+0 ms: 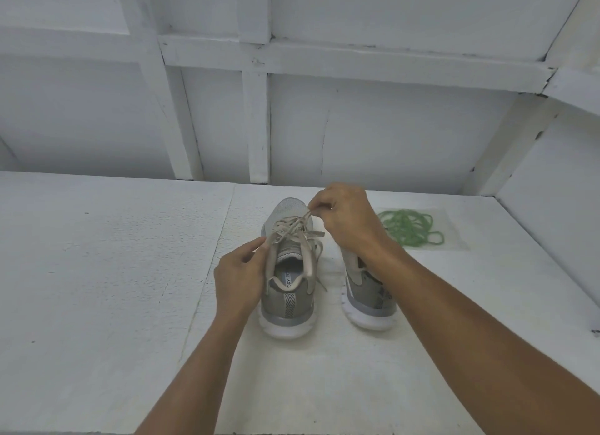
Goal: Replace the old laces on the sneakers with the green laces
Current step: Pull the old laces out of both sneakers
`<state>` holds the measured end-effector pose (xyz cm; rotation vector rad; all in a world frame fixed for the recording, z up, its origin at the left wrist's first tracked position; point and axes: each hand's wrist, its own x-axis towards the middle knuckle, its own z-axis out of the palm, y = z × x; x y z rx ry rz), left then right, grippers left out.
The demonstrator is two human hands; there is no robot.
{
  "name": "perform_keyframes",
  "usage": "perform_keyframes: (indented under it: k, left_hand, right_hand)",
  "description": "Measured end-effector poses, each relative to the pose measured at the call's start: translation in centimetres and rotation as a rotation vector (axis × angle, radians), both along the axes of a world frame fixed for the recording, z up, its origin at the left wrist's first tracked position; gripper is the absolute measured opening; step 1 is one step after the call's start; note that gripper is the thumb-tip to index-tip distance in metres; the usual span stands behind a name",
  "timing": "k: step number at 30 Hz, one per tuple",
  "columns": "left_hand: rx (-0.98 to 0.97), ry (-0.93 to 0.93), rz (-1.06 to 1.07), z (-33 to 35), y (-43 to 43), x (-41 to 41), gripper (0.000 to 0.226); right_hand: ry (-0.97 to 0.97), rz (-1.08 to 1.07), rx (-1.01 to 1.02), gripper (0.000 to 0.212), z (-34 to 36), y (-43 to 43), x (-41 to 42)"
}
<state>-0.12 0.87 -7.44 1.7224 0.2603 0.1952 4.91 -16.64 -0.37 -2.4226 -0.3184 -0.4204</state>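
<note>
step: unlacing sneaker [287, 291] between the hands, early | left hand [240, 272] pinching old lace [292, 230] at eyelet side, right hand [344, 217] pinching it toward toe | green laces [410, 228] on tabletop [113, 256] just right of right hand, untouched | next, likely: drawing old lace clear of eyelets, row by row

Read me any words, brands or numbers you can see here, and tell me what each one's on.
"ORY FO": on the insole label inside the sneaker on the left; the rest is hidden by the shoe's collar.
Dark markings on the side of the sneaker on the right: too blurred to read.
No other text is visible.
</note>
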Motion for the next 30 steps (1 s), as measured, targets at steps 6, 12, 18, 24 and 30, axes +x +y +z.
perform_keyframes:
  k: [6, 12, 18, 24, 30]
  left_hand:
    - [-0.007, 0.004, 0.002, -0.1, 0.1, 0.0, 0.02]
    - [-0.026, 0.012, 0.001, -0.2, 0.0, 0.1, 0.021]
    - [-0.069, -0.007, -0.024, -0.2, -0.2, -0.2, 0.012]
    - [0.071, -0.055, -0.03, 0.3, -0.3, -0.2, 0.017]
    - [0.394, -0.252, -0.203, 1.5, -0.1, 2.0, 0.02]
  right_hand:
    - [-0.023, -0.048, 0.03, 0.011, 0.5, -0.8, 0.3]
    - [-0.09, -0.117, 0.048, 0.017, 1.7, -1.9, 0.9]
    - [-0.199, -0.205, -0.022, 0.024, 1.4, -1.8, 0.9]
    - [0.279, -0.104, -0.326, 0.033, -0.3, -0.1, -1.2]
    - [0.239, -0.138, -0.092, 0.018, -0.2, 1.9, -4.7]
